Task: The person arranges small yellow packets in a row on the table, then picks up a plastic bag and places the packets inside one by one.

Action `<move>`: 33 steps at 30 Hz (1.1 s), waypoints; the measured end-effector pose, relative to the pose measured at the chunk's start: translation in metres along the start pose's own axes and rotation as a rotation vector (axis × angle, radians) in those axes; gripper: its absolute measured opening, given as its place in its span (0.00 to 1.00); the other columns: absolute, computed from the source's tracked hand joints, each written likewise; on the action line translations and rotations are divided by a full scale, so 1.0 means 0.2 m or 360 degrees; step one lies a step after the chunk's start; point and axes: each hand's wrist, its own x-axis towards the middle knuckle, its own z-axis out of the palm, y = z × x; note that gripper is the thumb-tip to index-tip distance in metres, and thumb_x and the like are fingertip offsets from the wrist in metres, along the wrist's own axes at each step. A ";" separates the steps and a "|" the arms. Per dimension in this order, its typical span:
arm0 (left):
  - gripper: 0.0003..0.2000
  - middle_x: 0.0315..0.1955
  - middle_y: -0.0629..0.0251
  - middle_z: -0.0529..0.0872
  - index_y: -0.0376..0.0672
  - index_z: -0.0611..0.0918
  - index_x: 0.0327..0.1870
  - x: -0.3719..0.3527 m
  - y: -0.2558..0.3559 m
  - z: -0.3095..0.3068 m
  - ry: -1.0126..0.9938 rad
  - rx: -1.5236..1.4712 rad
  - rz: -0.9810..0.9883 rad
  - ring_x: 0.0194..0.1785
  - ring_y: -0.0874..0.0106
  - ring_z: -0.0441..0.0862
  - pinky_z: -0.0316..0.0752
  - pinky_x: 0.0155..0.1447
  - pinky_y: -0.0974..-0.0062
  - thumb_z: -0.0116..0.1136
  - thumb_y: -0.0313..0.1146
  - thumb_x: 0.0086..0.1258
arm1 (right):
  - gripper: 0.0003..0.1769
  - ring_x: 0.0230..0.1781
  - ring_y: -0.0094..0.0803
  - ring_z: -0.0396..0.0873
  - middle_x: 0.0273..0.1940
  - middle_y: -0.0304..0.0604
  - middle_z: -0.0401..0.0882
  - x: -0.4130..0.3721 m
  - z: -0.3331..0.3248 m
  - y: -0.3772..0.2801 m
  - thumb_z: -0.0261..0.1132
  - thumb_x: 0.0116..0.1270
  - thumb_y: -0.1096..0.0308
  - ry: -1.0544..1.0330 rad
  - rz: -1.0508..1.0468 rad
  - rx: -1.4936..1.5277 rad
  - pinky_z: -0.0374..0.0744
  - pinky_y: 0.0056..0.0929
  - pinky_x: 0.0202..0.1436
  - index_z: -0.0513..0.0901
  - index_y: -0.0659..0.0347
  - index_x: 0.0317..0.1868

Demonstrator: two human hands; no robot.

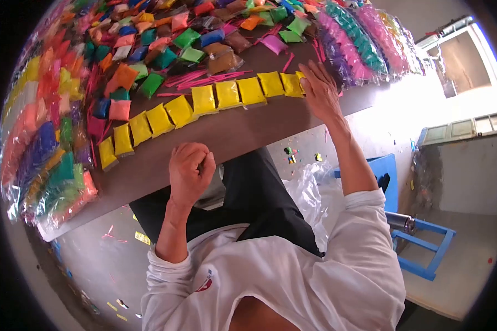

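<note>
Along the near part of the brown table runs a curved row of several small yellow packets. My right hand lies at the right end of this row, fingers stretched out and together, partly covering the last yellow packet. In front of the row, by the table's near edge, my left hand is closed in a fist. The inside of that fist is hidden, and nothing sticks out of it. Thin pink strips lie just behind the yellow packets.
Loose coloured packets pile up at the back. Long clear bags of packets lie at the left, with more bags at the back right. A blue stool and clear plastic sheeting are below, right of my legs.
</note>
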 end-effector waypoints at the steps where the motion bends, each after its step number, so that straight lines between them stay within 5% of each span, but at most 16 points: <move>1: 0.04 0.30 0.62 0.82 0.39 0.78 0.25 0.00 0.00 -0.01 -0.0013 0.0005 -0.0001 0.35 0.62 0.79 0.72 0.43 0.66 0.60 0.24 0.60 | 0.22 0.73 0.50 0.61 0.70 0.50 0.67 0.02 -0.02 -0.06 0.54 0.75 0.60 0.0025 -0.0065 0.0051 0.61 0.46 0.74 0.74 0.51 0.67; 33: 0.05 0.31 0.62 0.82 0.40 0.78 0.24 -0.04 -0.03 -0.03 0.0048 -0.0048 0.0053 0.37 0.59 0.79 0.72 0.44 0.64 0.63 0.25 0.55 | 0.20 0.70 0.49 0.65 0.65 0.51 0.71 0.16 0.03 -0.89 0.59 0.70 0.65 -0.0131 -0.0621 0.0500 0.66 0.45 0.70 0.77 0.59 0.61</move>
